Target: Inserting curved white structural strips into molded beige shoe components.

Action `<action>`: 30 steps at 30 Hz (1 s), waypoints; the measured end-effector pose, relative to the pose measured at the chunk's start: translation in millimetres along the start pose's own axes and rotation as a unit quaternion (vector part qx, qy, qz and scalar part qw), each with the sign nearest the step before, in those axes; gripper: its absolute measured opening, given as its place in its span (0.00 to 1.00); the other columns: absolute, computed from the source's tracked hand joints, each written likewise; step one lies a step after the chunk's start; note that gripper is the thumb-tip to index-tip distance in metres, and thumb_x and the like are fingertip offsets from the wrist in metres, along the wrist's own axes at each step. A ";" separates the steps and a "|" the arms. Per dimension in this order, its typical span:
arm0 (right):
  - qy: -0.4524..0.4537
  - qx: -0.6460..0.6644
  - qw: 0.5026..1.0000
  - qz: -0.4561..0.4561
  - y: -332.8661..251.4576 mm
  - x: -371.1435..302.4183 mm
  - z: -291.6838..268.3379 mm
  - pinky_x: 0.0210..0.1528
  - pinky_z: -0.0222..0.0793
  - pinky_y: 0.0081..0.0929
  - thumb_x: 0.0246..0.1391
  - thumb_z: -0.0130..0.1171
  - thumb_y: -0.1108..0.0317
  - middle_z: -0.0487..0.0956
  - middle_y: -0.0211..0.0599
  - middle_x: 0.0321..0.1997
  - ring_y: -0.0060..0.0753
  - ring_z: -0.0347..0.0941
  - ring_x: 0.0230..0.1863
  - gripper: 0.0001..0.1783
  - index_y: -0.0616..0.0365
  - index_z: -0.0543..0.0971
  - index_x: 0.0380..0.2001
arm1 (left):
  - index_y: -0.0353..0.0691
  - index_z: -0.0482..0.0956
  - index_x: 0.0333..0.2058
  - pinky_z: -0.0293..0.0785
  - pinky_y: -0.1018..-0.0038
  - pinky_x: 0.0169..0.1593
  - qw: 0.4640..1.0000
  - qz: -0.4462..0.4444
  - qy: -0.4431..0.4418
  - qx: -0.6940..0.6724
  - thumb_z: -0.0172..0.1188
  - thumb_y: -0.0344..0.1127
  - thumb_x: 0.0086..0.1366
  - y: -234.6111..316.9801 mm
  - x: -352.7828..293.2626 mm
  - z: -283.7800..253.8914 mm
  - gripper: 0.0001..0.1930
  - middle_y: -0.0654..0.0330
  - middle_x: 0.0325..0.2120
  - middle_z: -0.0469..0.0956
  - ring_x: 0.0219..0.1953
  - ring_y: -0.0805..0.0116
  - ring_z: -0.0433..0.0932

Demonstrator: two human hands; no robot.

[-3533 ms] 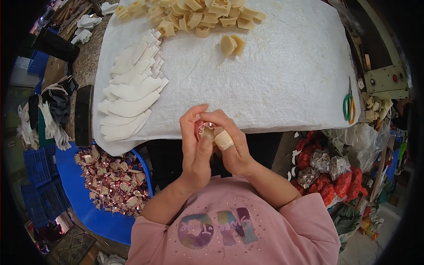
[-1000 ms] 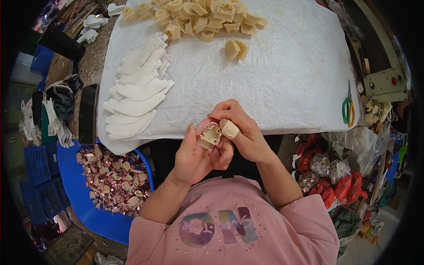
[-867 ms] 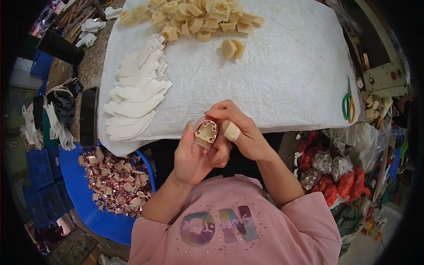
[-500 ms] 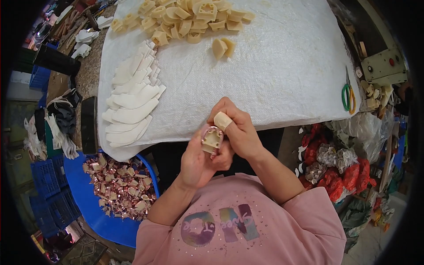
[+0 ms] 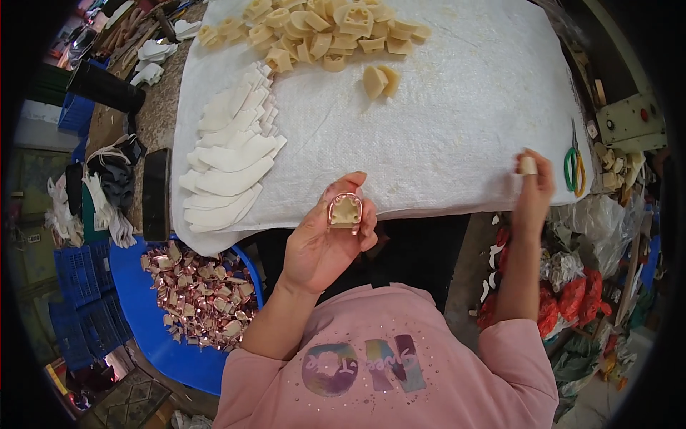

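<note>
My left hand [image 5: 321,232] is closed around a small horseshoe-shaped piece [image 5: 346,212], held up by the table's front edge. The piece has a shiny pink-gold metallic rim and a beige filling with small notches. My right hand [image 5: 534,182] is off to the right, over the table's front edge and nearest the scissors [image 5: 574,170], which have one green and one orange handle. It is a little blurred. A cream cover [image 5: 528,166] wraps its thumb; the fingers are loosely bent, and I see nothing held in them.
White sheeting [image 5: 429,136] covers the table. Beige moulded pieces [image 5: 336,36] are heaped at the back, with curved white strips [image 5: 232,157] fanned out at left. A blue tub [image 5: 143,343] of pink-gold pieces [image 5: 204,297] stands lower left. A dark phone [image 5: 156,193] lies beside the sheeting.
My right hand has left the metallic piece and swung right toward the scissors. My left hand keeps the piece, now turned more upright. The whole view has shifted slightly.
</note>
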State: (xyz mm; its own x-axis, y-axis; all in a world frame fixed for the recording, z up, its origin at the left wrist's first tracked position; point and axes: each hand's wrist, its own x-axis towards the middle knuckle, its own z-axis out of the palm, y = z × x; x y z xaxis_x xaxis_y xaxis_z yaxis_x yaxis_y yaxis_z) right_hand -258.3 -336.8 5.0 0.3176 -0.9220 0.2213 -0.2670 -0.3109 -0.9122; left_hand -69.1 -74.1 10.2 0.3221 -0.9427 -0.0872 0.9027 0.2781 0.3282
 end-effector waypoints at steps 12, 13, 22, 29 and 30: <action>0.005 -0.668 0.744 0.000 108.9 108.4 -165.3 0.48 0.64 0.43 0.51 0.46 0.72 0.75 0.52 0.45 0.55 0.70 0.46 0.24 0.56 0.69 0.54 | 0.41 0.57 0.58 0.65 0.70 0.43 0.999 0.036 -0.030 -0.008 0.51 0.45 0.65 4.4 -1.9 -12.4 0.27 0.49 0.42 0.70 0.39 0.63 0.69; 0.006 -0.669 0.743 0.002 106.5 111.4 -167.6 0.48 0.64 0.43 0.51 0.46 0.72 0.75 0.52 0.45 0.55 0.70 0.46 0.24 0.56 0.69 0.54 | 0.42 0.55 0.59 0.63 0.69 0.45 0.998 0.024 -0.049 -0.012 0.54 0.43 0.63 4.7 -1.1 -13.8 0.29 0.49 0.43 0.70 0.40 0.63 0.68; 0.006 -0.552 0.831 -0.068 114.6 129.5 -172.4 0.42 0.63 0.44 0.39 0.44 0.82 0.73 0.58 0.34 0.60 0.69 0.36 0.36 0.54 0.64 0.57 | 0.41 0.56 0.59 0.64 0.68 0.46 0.999 0.040 -0.020 -0.006 0.56 0.41 0.62 4.0 -1.9 -13.2 0.29 0.48 0.44 0.70 0.43 0.61 0.69; 0.056 -0.503 0.861 -0.049 79.4 99.9 -137.3 0.42 0.64 0.35 0.43 0.45 0.83 0.74 0.51 0.40 0.48 0.71 0.41 0.36 0.55 0.61 0.60 | 0.41 0.55 0.59 0.67 0.69 0.47 0.993 0.088 0.002 0.077 0.56 0.41 0.62 20.7 -18.0 -20.3 0.30 0.48 0.44 0.70 0.46 0.59 0.70; 0.088 -0.473 0.873 -0.078 77.4 93.8 -131.3 0.41 0.65 0.30 0.46 0.47 0.83 0.73 0.47 0.40 0.41 0.72 0.41 0.35 0.56 0.60 0.61 | 0.41 0.55 0.60 0.67 0.71 0.47 0.990 0.107 0.006 0.095 0.55 0.40 0.63 21.5 -17.9 -19.6 0.30 0.48 0.45 0.70 0.46 0.60 0.71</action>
State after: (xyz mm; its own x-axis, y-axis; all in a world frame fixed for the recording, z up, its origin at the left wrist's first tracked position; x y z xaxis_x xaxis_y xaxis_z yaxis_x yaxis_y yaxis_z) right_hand -368.6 -477.6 0.4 0.2946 -0.8471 0.4423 -0.8914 -0.4105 -0.1923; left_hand -49.9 -47.7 0.4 0.5044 -0.8634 -0.0084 0.7439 0.4296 0.5119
